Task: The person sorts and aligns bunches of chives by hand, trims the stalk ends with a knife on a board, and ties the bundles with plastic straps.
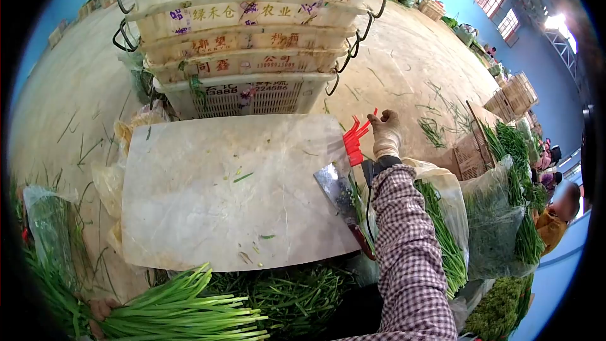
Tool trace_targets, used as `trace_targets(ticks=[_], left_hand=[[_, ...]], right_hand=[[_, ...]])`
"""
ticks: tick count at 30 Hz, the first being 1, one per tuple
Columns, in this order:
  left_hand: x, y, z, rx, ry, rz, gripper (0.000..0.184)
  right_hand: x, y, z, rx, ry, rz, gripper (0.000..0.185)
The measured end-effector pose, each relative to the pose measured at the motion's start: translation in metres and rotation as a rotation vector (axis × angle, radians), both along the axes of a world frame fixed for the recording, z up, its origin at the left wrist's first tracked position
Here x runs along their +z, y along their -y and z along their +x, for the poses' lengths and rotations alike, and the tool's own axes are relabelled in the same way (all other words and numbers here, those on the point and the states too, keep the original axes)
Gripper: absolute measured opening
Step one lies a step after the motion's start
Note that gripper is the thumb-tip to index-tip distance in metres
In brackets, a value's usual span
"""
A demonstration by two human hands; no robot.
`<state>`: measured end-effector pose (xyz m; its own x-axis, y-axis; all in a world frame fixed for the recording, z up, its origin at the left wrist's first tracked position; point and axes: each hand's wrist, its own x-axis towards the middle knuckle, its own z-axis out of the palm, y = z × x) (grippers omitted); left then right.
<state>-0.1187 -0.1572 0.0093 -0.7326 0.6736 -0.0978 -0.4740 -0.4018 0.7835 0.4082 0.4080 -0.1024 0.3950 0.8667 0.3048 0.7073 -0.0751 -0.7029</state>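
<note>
My left hand [101,311] is closed round a bunch of long green chives [183,309] at the lower left, its cut pale ends pointing right. In a worn glove, my right hand [386,134] reaches past the right edge of a white board [233,183]. Its fingers are curled in a pinch on one strip of a bundle of red ties [355,142]. The other strips hang beside the hand. A wide-bladed cleaver [336,191] lies on the board's right side, its handle partly hidden near my sleeve. Small green scraps dot the board.
Stacked white plastic crates [243,57] stand beyond the board. Loose greens [284,293] lie below its near edge. At right are bagged chives [442,233], more greens [505,202] and a tilted crate [470,155]. A co-worker [555,221] is at far right.
</note>
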Motion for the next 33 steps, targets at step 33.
trace_targets(ticks=[33], left_hand=[[0.004, 0.018, -0.005, -0.048, 0.004, 0.13, 0.036]], right_hand=[[0.058, 0.039, 0.051, 0.081, -0.329, 0.024, 0.069]])
